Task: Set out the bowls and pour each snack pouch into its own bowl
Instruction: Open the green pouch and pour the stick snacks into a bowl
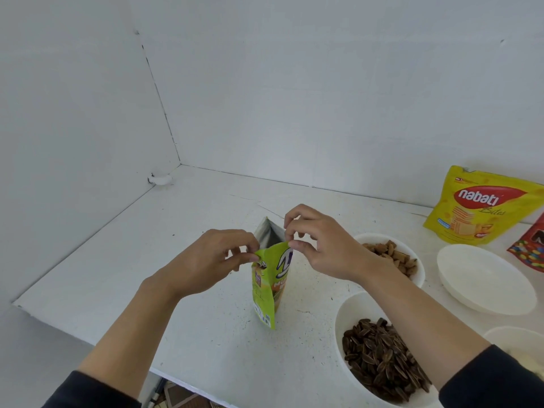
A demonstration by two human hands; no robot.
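Observation:
A green snack pouch (269, 287) stands upright on the white table (147, 260), its top pulled open so the silver lining shows. My left hand (212, 260) pinches the near left edge of the pouch's mouth. My right hand (318, 242) pinches the right edge of the mouth. To the right, one white bowl (347, 325) holds dark sunflower seeds and another white bowl (419, 269) holds small brown pieces. An empty white bowl (485, 278) lies farther right. A yellow Nabati pouch (482, 207) stands at the back right, with a red candy pouch (530, 248) beside it.
White walls close in the table at the back and left. The table's front left edge drops off near my left forearm. Part of another white bowl (518, 340) shows at the lower right edge.

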